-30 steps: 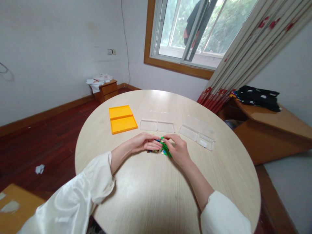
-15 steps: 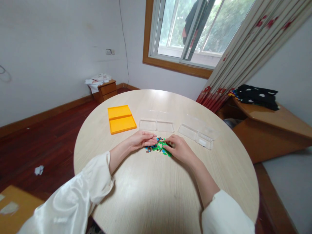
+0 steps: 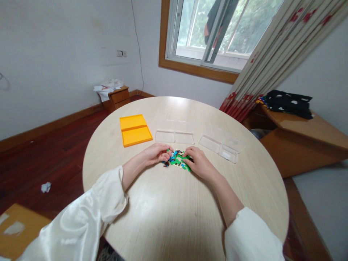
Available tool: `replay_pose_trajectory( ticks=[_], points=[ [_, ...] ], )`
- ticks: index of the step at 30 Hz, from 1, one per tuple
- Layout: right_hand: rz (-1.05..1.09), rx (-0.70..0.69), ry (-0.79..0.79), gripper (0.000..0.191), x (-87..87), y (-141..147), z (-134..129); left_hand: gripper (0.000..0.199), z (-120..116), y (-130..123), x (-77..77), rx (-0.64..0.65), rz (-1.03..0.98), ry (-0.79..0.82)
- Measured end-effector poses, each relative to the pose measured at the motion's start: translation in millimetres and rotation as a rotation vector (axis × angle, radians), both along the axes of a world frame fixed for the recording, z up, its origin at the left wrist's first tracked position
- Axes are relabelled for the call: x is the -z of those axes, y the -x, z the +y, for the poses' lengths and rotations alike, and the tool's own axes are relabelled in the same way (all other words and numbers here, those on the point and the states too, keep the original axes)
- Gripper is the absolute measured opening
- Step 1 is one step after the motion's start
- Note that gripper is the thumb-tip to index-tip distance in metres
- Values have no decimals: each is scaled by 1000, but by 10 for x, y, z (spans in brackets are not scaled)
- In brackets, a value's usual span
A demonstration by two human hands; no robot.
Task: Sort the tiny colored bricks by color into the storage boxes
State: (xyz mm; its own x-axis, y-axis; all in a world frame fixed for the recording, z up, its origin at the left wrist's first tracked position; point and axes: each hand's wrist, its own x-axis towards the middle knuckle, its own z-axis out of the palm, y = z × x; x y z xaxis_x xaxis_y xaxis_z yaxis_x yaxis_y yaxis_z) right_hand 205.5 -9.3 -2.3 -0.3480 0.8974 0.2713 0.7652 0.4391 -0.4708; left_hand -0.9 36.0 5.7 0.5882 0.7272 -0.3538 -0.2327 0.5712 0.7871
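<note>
A pile of small toy building bricks (image 3: 178, 159) in green, blue, brown and cream lies on the round table between my hands. My left hand (image 3: 156, 153) is at the pile's left edge, its thumb and forefinger pinched on a small green brick (image 3: 169, 149). The other fingers of that hand curl in beside blue bricks. Over the right side of the pile, my right hand (image 3: 198, 161) has its thumb and fingers bent close together at the green bricks. Whatever lies between those fingertips is too small to make out.
An orange case (image 3: 136, 131) lies opened flat at the back left of the table (image 3: 174, 214). Behind the pile is a clear plastic case (image 3: 174, 137) with its lid up. A second clear case (image 3: 219, 148) stands to its right, a whitish piece inside.
The fingers of my left hand have curled from flat into a pinch, with a green brick now showing at the tips. My right hand has barely shifted. The view has tilted slightly.
</note>
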Motion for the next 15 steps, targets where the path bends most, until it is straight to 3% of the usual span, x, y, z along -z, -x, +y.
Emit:
replay_pose_trajectory(
  ticks=[6, 15],
  points=[
    [103, 90, -83, 8, -16, 29, 2, 16, -15, -19, -55, -4, -14, 112],
    [404, 78, -91, 24, -36, 220, -61, 22, 0, 10, 41, 202, -133, 133]
  ],
)
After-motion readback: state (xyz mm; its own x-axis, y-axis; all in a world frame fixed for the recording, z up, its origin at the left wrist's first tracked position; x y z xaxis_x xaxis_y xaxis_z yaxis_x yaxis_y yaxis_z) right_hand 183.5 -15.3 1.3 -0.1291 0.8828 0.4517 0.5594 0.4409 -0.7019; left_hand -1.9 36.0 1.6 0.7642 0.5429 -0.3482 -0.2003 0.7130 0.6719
